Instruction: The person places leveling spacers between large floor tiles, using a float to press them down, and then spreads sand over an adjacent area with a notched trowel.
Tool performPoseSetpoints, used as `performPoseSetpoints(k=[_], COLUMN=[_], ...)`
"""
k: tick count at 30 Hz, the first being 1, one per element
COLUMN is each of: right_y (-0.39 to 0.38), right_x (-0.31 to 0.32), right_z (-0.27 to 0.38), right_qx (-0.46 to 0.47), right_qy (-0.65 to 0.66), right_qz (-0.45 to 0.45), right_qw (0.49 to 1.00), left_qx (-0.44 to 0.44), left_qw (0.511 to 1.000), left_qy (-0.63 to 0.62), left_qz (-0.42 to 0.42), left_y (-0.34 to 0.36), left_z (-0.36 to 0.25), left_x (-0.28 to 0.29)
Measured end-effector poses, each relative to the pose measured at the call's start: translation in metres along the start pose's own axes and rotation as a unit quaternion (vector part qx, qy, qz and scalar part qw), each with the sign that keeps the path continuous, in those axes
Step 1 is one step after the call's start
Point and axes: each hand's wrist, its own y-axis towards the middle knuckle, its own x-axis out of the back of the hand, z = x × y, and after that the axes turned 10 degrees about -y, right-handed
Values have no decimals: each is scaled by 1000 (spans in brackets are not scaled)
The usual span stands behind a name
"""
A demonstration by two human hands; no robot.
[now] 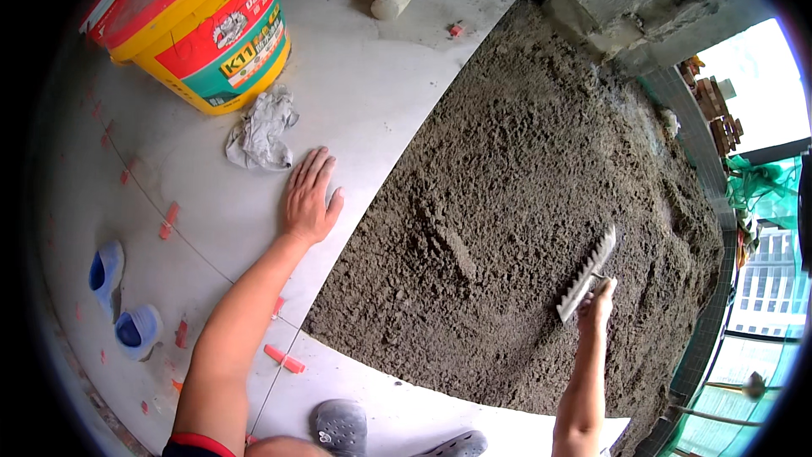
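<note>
Open left hand (311, 203) on laid tiles (364, 101), frame left; right hand (597, 303) grips notched trowel (588, 274) over untiled mortar (516, 152), right.

Readable print: yellow bucket (199, 38), front label (245, 32). White brand lettering on red, dark letter-number code below it (fine print too small).

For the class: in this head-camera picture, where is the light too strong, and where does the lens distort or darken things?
Head view: the window opening at upper right is washed out nearly white; the low tiled wall bows along the rim; the corners fall to black; the toothed trowel in the right hand looks fairly sharp.
</note>
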Motion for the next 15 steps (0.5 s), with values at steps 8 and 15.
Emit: performPoseSetpoints(k=[8,15], right_y=[-178,-272], right_x=[-124,-137], right_z=[-44,-80], right_qx=[115,184], right_qy=[-167,-390], right_qz=[273,405], right_qw=[940,806], left_qx=[31,30], left_qw=[999,999], left_qy=[9,-10], left_qz=[10,-1], left_y=[-1,-8], left_z=[8,10], left_x=[-8,-3])
